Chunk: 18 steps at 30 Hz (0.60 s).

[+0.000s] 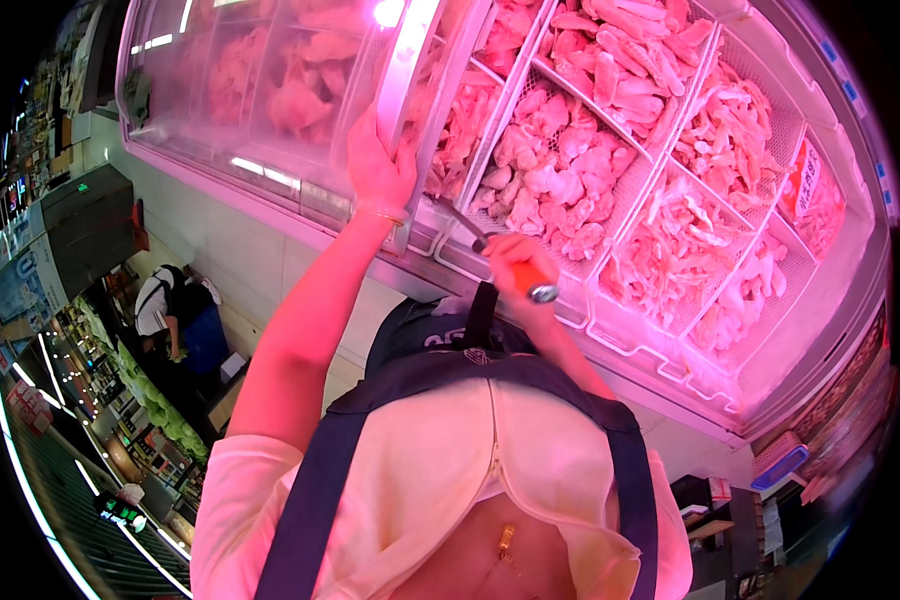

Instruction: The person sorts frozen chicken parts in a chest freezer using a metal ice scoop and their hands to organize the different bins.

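Observation:
My left hand [382,161], with a thin bracelet at the wrist, grips the metal edge strip [406,64] of the freezer's sliding glass lid. My right hand [521,270] is closed around the red-orange handle [526,277] of a tool with a metal end cap. Its thin dark shaft [461,219] points up and left to the freezer's inner rim; what its tip is cannot be made out. Right of the lid, wire baskets hold pale raw meat pieces, among them a pile of chunky pieces [559,169] nearest my right hand. Pink light covers everything.
The glass lid [232,97] covers the left compartments of meat. White wire dividers [607,105] and bent wire handles [630,349] line the freezer. A printed bag [814,195] lies at the far right. At left, a person [161,307] bends beside a blue bin [204,337] near green vegetables.

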Each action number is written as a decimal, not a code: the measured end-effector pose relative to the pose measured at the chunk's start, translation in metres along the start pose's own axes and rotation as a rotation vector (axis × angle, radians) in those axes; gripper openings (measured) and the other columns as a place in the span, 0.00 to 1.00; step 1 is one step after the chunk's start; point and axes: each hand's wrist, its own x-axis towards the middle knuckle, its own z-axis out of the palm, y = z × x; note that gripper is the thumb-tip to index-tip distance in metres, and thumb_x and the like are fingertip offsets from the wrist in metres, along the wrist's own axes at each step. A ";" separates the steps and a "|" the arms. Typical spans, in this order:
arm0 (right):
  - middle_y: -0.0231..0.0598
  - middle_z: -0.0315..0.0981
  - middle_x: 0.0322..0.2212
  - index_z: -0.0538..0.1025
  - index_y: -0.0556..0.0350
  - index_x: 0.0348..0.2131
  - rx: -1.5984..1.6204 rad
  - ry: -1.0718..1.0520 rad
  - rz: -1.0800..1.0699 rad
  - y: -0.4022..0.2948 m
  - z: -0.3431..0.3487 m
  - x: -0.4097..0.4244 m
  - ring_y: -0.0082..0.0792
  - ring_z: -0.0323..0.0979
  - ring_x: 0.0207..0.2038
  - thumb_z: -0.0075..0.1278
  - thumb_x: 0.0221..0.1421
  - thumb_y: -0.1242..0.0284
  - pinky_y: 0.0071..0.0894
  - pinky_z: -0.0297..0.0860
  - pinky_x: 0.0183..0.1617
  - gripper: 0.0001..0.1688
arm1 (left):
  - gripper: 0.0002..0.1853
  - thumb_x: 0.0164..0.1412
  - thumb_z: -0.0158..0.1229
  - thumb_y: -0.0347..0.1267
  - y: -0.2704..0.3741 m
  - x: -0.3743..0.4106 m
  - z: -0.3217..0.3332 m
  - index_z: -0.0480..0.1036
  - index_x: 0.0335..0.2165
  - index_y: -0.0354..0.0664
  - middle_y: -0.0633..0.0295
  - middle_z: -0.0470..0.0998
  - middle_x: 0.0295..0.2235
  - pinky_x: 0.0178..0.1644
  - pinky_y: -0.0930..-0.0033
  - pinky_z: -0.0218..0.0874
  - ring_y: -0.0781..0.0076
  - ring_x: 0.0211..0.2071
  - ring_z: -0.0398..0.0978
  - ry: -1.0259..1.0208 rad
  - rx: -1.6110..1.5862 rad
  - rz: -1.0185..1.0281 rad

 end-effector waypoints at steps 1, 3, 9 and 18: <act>0.43 0.68 0.30 0.64 0.59 0.27 -0.086 -0.146 -0.001 -0.011 -0.005 -0.002 0.34 0.69 0.33 0.51 0.43 0.82 0.28 0.65 0.39 0.10 | 0.29 0.45 0.52 0.28 -0.002 -0.004 0.000 0.57 0.48 0.31 0.45 0.64 0.42 0.50 0.60 0.53 0.49 0.45 0.62 0.002 0.003 -0.005; 0.43 0.67 0.33 0.66 0.59 0.30 -0.249 -0.307 0.027 -0.042 -0.017 -0.002 0.36 0.69 0.36 0.53 0.42 0.81 0.30 0.65 0.41 0.13 | 0.29 0.45 0.52 0.28 -0.006 -0.009 0.000 0.57 0.48 0.30 0.45 0.64 0.42 0.50 0.60 0.53 0.49 0.45 0.62 0.013 0.006 -0.017; 0.51 0.65 0.39 0.66 0.61 0.38 -0.868 -0.533 0.255 -0.105 -0.036 0.005 0.44 0.70 0.35 0.49 0.43 0.77 0.38 0.67 0.38 0.18 | 0.30 0.44 0.53 0.28 -0.001 -0.006 -0.004 0.57 0.48 0.30 0.45 0.64 0.42 0.49 0.60 0.54 0.49 0.44 0.63 0.026 0.040 0.017; 0.49 0.71 0.22 0.67 0.60 0.29 -1.452 -0.692 0.541 -0.001 -0.088 -0.005 0.48 0.71 0.29 0.49 0.38 0.74 0.44 0.67 0.31 0.14 | 0.30 0.43 0.52 0.26 -0.001 -0.005 0.006 0.56 0.49 0.31 0.46 0.65 0.42 0.49 0.58 0.54 0.48 0.43 0.62 0.045 -0.025 0.033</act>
